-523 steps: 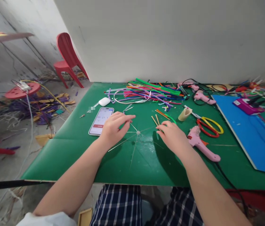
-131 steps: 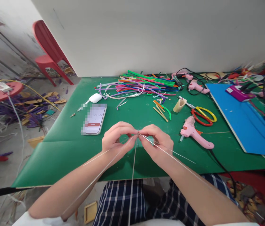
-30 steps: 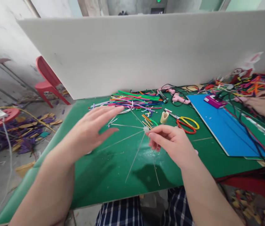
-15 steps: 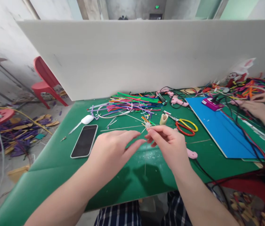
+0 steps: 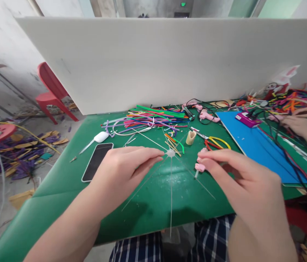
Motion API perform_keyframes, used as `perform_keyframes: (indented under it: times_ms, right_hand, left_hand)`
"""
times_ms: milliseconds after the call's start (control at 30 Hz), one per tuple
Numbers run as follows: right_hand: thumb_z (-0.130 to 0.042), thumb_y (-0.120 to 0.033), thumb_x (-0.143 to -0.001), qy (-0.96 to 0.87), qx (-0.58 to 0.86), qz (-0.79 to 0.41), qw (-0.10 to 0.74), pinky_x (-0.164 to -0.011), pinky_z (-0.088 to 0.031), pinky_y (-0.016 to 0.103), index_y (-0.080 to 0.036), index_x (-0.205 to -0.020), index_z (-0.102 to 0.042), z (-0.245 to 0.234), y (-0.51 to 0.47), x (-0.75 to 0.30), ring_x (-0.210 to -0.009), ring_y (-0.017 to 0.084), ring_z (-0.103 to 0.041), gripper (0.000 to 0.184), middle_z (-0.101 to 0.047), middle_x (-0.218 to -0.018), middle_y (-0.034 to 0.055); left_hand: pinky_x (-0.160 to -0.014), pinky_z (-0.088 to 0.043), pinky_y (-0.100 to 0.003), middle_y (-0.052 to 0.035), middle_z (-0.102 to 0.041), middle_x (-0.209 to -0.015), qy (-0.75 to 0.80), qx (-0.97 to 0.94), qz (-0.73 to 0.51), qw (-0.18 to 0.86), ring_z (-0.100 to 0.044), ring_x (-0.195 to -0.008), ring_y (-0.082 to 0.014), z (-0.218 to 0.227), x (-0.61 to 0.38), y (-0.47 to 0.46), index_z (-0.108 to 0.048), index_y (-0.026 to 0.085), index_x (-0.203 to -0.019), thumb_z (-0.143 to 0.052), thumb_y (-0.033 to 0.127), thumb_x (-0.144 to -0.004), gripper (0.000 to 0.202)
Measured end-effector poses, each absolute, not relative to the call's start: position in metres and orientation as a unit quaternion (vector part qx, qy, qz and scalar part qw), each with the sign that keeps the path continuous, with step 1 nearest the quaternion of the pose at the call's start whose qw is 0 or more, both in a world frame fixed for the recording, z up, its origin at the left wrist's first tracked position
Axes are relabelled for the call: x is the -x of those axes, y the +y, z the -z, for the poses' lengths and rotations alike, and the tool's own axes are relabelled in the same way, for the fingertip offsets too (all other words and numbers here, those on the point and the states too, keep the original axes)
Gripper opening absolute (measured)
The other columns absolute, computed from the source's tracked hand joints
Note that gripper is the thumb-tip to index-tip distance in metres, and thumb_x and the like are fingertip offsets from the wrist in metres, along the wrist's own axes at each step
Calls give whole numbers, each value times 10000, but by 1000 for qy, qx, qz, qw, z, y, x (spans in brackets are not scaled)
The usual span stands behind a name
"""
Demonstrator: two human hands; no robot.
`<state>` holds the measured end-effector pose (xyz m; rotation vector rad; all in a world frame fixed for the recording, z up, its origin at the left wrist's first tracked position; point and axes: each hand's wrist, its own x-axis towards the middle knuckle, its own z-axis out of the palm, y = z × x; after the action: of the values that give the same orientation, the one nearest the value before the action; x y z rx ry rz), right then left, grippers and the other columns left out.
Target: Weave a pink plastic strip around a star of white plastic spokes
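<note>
A white hub (image 5: 170, 153) with several thin, pale spokes radiating from it appears above the green table; one spoke reaches past the table's front edge. My left hand (image 5: 131, 163) is closed, its fingertips pinched together at the hub's left side, where a spoke runs. To the right, the thumb and forefinger of my right hand (image 5: 240, 178) close on a pink glue gun (image 5: 200, 167). A translucent stick pokes out of the gun, and most of its body is hidden behind the hand. Short orange, tan and green strips (image 5: 180, 145) lie just behind the hub.
Beyond lie a heap of coloured pipe cleaners (image 5: 153, 120), a beige tube (image 5: 190, 138), scissors (image 5: 218, 142) and another pink glue gun (image 5: 207, 115). A phone (image 5: 97, 163) rests at left. A blue board (image 5: 262, 145), a purple power strip (image 5: 247, 119) and a co-worker's hands (image 5: 297, 123) are at right.
My right hand has left the hub, moved right and taken hold of the pink glue gun. The spokes now spread into view, while my left hand stays beside the hub with its fingers closed.
</note>
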<state>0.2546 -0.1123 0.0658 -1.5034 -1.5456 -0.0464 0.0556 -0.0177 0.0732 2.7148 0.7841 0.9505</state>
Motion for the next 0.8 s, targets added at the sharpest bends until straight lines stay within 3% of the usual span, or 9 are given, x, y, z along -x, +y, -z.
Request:
perform_keyframes:
  times_ms: [133, 200, 567, 800]
  right_hand:
    - [-620, -199, -776, -694, 544, 74, 466, -803, -472, 313, -225, -922, -605, -62, -102, -258, -889, 162, -589, 149, -645, -921, 17]
    - [-637, -172, -758, -736, 496, 87, 452, -882, -440, 369, -213, -930, -601, -60, -98, -257, -952, 183, -567, 180, -637, -962, 35]
    - [-648, -53, -714, -740, 424, 125, 507, -690, -509, 312, -196, -947, -621, -52, -95, -248, -786, 163, -595, 275, -660, -847, 34]
    - [-667, -37, -689, -740, 399, 148, 521, -687, -519, 314, -175, -918, -634, -52, -93, -247, -738, 149, -583, 269, -653, -795, 31]
  left_hand:
    - [-591, -467, -167, 37, -695, -769, 228, -910, -338, 75, -625, -642, -83, -74, -55, -23, -633, 225, -904, -555, 225, -824, 112]
    - [-590, -467, -166, 45, -688, -758, 224, -908, -346, 78, -617, -629, -77, -74, -54, -25, -625, 236, -915, -563, 230, -821, 113]
    - [-468, -412, -197, 60, -632, -637, 199, -916, -342, 67, -547, -499, -68, -79, -52, -33, -589, 242, -917, -544, 247, -836, 92]
    - [-535, -439, -174, 56, -646, -740, 167, -925, -330, 84, -587, -600, -62, -78, -53, -34, -536, 221, -962, -542, 158, -827, 148]
